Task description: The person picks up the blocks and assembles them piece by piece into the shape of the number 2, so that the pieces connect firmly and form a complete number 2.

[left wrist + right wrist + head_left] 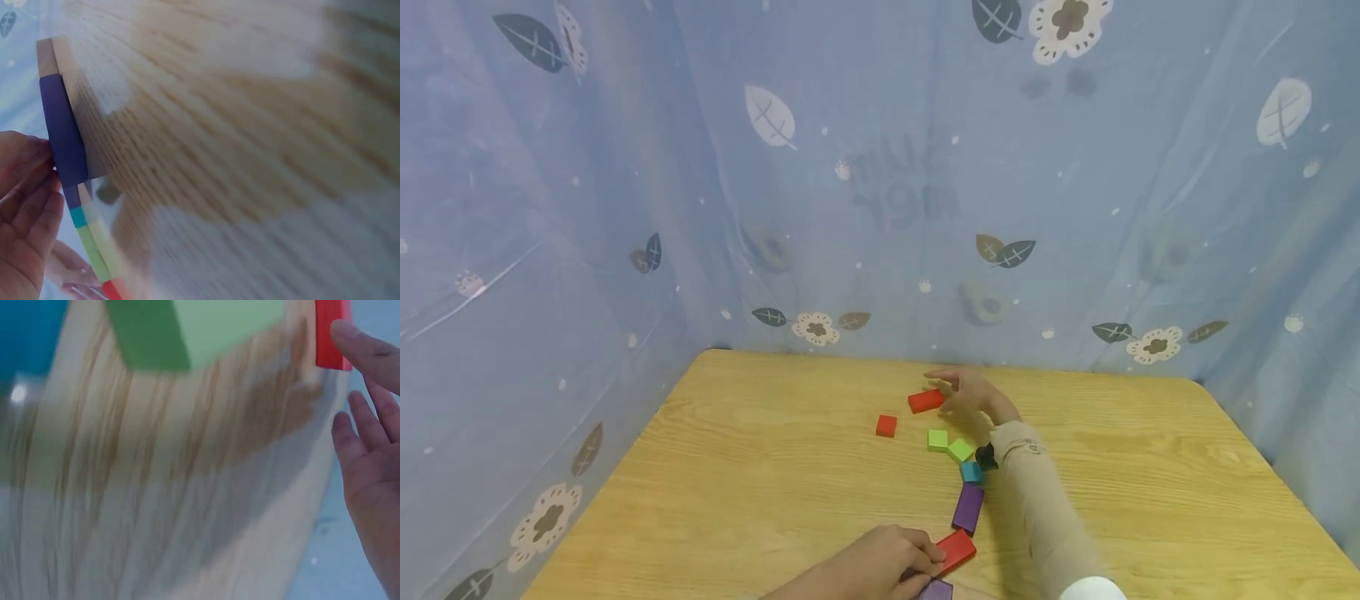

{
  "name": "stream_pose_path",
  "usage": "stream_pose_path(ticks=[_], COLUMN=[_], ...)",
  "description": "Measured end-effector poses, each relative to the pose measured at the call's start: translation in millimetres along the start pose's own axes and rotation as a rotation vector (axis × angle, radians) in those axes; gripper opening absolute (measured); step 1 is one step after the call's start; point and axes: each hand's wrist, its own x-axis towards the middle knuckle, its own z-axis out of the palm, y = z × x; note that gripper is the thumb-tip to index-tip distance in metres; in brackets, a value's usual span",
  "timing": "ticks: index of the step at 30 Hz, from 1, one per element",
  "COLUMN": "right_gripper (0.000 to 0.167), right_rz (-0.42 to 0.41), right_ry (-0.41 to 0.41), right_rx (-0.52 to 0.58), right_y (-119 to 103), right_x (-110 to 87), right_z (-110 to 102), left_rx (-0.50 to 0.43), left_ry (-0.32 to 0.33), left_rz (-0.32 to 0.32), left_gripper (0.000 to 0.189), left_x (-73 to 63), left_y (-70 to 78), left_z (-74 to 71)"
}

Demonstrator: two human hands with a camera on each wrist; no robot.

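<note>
At the bottom of the head view my left hand (883,562) bends toward a red block (957,552), a fingertip at its near end. A purple block (936,591) lies close by that hand, partly cut off by the frame. In the left wrist view the left hand's fingers (37,215) reach up to the side of a long purple block (61,112). Farther back, my right hand (973,396) spreads over the right end of another red block (926,401). The right wrist view has the thumb against this red block (331,334), the other fingers apart.
A curved row continues from the near red block: a purple block (968,508), a teal block (972,472) and two green blocks (937,440). A small red block (886,426) lies left of them on the wooden table (737,483). Patterned blue curtain (880,183) surrounds the table.
</note>
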Motion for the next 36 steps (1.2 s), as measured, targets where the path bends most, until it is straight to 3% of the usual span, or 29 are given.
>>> stream_pose_path(ticks=[5,9,12,15,21,26,28,36], right_gripper=[0.059,0.043,0.034,0.032,0.032,0.033,0.033,0.035], right_rz=[0.026,0.009,0.037,0.117,0.191,0.273,0.267,0.101], right_ry=[0.029,0.072,0.092,0.122,0.265,0.396,0.422,0.424], right_rx=[0.031,-0.038,-0.083,-0.089,-0.101,-0.046,-0.023,-0.058], right_y=[2.1,3.4,4.8,3.1,-7.2,-14.2,-15.1,-23.8], right_x=[6.4,9.0,8.5,7.8,9.9,4.3,2.2,-0.6], right_z=[11.0,13.2,10.5,3.1,-14.7,-19.0,-18.3,-10.7], left_rx=[-0.009,-0.011,-0.008,-0.015,-0.014,-0.014,-0.009,0.017], left_ry=[0.016,0.048,0.065,0.057,0.042,0.057,0.060,0.086], left_rz=[0.004,0.021,0.027,0.007,-0.059,-0.046,-0.043,-0.029], left_gripper=[0.018,0.019,0.018,0.019,0.018,0.018,0.018,0.017], left_x=[-0.5,-0.4,-0.3,-0.6,-4.1,-3.4,-2.8,-4.0], left_y=[0.7,0.7,0.9,1.3,3.2,5.6,6.2,5.1], left_z=[2.5,4.4,4.8,4.1,2.7,3.6,3.4,2.6])
